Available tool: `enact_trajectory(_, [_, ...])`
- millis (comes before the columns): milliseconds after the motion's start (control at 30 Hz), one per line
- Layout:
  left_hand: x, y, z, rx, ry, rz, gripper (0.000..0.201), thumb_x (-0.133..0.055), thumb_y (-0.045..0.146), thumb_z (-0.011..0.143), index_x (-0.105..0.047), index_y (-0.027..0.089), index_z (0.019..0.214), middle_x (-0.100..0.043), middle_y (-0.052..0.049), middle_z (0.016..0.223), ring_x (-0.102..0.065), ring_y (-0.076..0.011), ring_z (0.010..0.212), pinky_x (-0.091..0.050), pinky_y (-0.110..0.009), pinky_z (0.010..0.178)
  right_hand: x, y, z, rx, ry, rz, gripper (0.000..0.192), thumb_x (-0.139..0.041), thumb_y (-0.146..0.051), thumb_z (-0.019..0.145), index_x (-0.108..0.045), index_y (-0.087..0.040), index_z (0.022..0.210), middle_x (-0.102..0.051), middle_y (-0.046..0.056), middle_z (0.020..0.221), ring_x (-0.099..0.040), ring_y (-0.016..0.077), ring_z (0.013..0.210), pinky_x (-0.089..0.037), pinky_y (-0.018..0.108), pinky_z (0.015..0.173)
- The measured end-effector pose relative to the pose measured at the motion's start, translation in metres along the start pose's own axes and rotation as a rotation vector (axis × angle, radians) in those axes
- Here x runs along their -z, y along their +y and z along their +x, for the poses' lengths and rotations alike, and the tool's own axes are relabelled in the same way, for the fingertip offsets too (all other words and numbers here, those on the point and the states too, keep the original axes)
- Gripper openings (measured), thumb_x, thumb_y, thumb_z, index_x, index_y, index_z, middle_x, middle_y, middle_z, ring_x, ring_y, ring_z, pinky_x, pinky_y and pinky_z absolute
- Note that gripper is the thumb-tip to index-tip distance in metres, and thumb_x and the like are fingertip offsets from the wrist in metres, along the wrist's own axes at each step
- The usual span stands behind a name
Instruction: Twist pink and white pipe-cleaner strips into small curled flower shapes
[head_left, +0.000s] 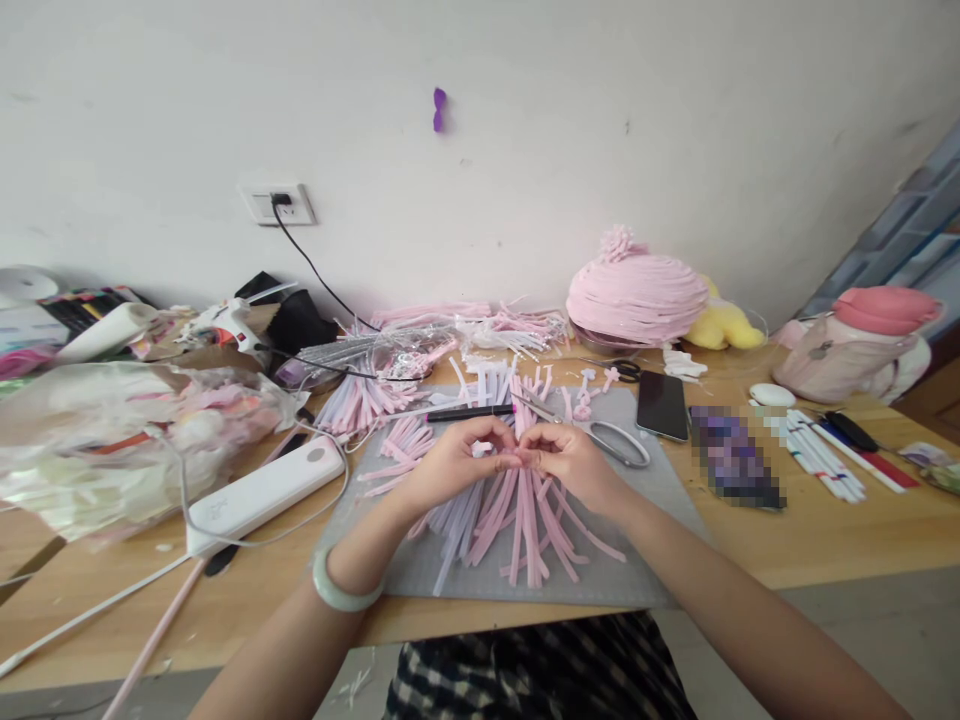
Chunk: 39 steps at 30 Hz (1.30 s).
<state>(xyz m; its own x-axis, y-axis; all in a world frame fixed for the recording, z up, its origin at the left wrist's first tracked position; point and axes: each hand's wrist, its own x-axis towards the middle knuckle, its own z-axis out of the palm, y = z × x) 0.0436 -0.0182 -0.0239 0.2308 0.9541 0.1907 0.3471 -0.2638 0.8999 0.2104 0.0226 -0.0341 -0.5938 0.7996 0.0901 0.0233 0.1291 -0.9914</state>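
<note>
My left hand [463, 462] and my right hand [574, 462] meet fingertip to fingertip above the grey mat [652, 560]. Both are closed in a pinch. Whatever lies between the fingertips is too small to make out. Below and around them, cut pink pipe cleaners [529, 545] fan toward me, beside lavender pipe cleaners [454, 520]. Just beyond the hands lies a black pen [469, 412]. Scissors with grey handles [621, 445] rest by my right hand, partly hidden by it. Small pink and lavender shaped pieces [583, 398] sit behind them.
At left are a white power bank-like device [262, 495] with cables and a plastic bag [97, 450]. A pink fuzzy dome [637, 295] stands at the back. To the right lie a phone [661, 405], several markers [823, 455] and a pink-lidded bottle [840, 350].
</note>
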Motion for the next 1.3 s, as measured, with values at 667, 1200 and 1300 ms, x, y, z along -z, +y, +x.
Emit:
enact_trajectory(667, [0.001,0.003,-0.006,-0.153,-0.1,0.126,0.005,-0.053,0.02,0.073,-0.053,0.015,0.073,-0.052,0.001,0.069,-0.047,-0.0105,0.066,-0.039,-0.022,0.065,0.003,0.013,0.001,-0.145,-0.243,0.469,0.02,-0.071,-0.029,0.062,-0.057,-0.014,0.062,-0.04,-0.006,0.05,-0.027,0.0046,0.045,-0.015,0.023,0.046])
enact_trajectory(1200, [-0.006,0.008,-0.005,-0.017,0.079,-0.109,0.02,-0.062,0.03,0.071,-0.05,0.015,0.066,-0.048,0.003,0.063,-0.042,-0.007,0.057,-0.037,-0.019,0.056,-0.006,0.015,0.0,-0.062,-0.159,0.687,0.016,-0.069,-0.025,0.067,-0.056,-0.015,0.065,-0.042,-0.005,0.057,-0.029,0.0043,0.046,-0.019,0.022,0.047])
enact_trajectory(1300, [-0.004,0.008,-0.006,-0.05,0.082,-0.051,0.019,-0.061,0.029,0.072,-0.051,0.014,0.066,-0.05,0.003,0.063,-0.043,-0.0072,0.058,-0.037,-0.019,0.057,-0.008,0.018,0.0,-0.128,-0.25,0.829,0.017,-0.069,-0.026,0.068,-0.056,-0.014,0.068,-0.044,-0.004,0.062,-0.03,0.0035,0.047,-0.022,0.021,0.048])
